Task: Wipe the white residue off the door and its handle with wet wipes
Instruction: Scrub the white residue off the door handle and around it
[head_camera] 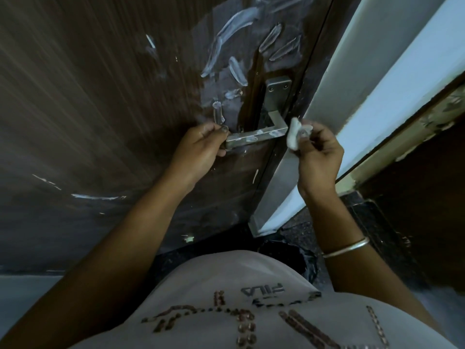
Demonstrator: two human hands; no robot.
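Directly ahead, dark wood-grain door (100, 96) fills the view. White residue (234, 26) lies in thick streaks above and left of the handle, with thinner streaks lower left. Pale door frame (377, 71) to the right. Steel lever handle (254, 137) has residue on its bar; left grip (198, 147) wraps its free end, hiding it. Right grip (319, 152) pinches a crumpled wet wipe (294, 134) just beside the handle's corner. Thin bangle (347, 248) on right forearm.
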